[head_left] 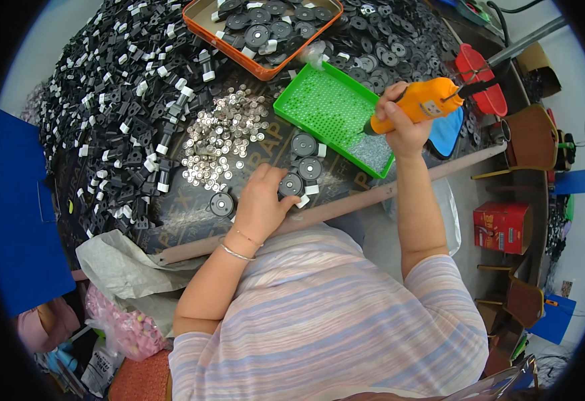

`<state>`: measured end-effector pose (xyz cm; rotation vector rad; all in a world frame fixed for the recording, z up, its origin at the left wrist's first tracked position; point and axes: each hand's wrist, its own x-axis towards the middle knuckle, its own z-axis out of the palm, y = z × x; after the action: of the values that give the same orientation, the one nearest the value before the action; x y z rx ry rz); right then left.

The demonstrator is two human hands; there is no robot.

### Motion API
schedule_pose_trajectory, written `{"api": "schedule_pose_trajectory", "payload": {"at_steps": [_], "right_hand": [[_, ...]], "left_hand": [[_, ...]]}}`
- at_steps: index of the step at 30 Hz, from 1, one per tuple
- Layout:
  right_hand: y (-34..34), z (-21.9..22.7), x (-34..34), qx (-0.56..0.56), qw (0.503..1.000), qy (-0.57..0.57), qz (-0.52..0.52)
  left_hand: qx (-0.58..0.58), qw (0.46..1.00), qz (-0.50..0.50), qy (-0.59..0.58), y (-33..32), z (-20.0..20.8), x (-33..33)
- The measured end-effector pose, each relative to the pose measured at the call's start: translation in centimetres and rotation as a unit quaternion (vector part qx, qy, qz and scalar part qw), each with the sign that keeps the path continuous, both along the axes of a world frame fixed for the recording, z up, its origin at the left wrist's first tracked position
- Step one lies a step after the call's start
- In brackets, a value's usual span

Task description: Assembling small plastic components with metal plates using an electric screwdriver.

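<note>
At the bench (346, 204), the right hand (399, 123) is wrapped tight around an orange driver (416, 107), its tip over a green tray (329, 107). The left hand (262, 200) presses a round black disc (290, 185), fingers curled, beside silver washers (222, 137).

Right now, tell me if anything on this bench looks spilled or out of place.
The silver washers lie loose in a scattered heap on the bench, not in a tray, and black parts are piled all over. The green tray sits askew. Nothing looks damaged.
</note>
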<state>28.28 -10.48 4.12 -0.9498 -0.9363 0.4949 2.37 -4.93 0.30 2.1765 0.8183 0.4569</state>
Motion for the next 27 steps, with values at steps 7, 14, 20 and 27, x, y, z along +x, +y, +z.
{"api": "schedule_pose_trajectory", "payload": {"at_steps": [7,14,20,27], "right_hand": [[0.3,0.2,-0.1,-0.002,1.000,0.012,-0.008],[0.0,3.7,-3.3,0.125,0.986,0.037,0.108],[3.0,3.7,-11.4,0.078,0.963,0.054,0.252],[5.5,3.6,-15.7,0.033,0.948,-0.075,0.308]], "left_hand": [[0.065,0.998,0.004,-0.020,-0.5,1.8,-1.9],[0.111,0.983,0.140,0.036,1.8,1.4,-9.6],[0.059,0.984,0.165,-0.015,1.3,-0.6,-10.1],[-0.015,0.989,0.134,-0.062,0.9,-1.3,-7.4]]}}
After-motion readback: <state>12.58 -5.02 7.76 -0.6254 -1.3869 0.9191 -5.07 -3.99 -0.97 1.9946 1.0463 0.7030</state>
